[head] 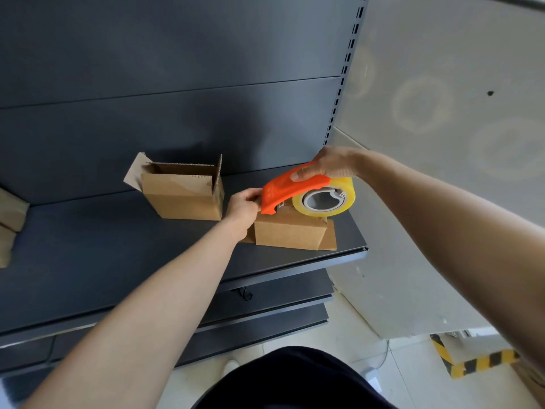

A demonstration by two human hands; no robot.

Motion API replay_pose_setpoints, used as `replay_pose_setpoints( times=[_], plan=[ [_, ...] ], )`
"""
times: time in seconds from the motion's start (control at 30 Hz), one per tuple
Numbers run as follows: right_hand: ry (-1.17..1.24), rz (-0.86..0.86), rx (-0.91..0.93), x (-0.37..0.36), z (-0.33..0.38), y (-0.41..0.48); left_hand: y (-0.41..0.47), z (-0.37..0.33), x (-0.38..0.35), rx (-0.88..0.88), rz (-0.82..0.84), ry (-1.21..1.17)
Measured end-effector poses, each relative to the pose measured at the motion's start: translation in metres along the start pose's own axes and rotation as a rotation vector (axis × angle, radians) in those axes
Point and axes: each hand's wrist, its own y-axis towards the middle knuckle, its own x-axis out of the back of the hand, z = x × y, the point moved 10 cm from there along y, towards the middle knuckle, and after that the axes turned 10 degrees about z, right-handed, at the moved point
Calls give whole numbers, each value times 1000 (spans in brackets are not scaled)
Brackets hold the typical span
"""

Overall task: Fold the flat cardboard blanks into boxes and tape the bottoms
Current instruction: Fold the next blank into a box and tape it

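Two hands are working a tape dispenser on top of a small box on a dark shelf.

The right hand (331, 165) is gripping the orange dispenser (290, 190) from above, thumb lying on its curved cover, with the yellowish tape roll (324, 200) sitting on the top of the box (290, 234). The left hand (243, 206) is closing its fingers at the dispenser's front edge, just over the box's left top corner; what it is pinching there is too small to tell. The box is resting near the right end of the shelf (118, 255), flaps splaying out at its base. A second, open box (184, 194) is standing upright just to its left, flaps up. More cardboard (10, 219) is showing at the far left edge.
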Motion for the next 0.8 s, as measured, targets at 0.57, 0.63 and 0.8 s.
replay_pose_setpoints(
  times=[0.57, 0.63, 0.8],
  plan=[
    [-17, 18, -95, 15, -71, -37, 4, -7, 4, -37, -118, 72],
    [-34, 16, -133, 21, -100, -50, 4, -9, 4, -48, -125, 91],
    [47, -29, -163, 39, -164, -77, 6, -15, -8, -77, -118, 143]
  ],
)
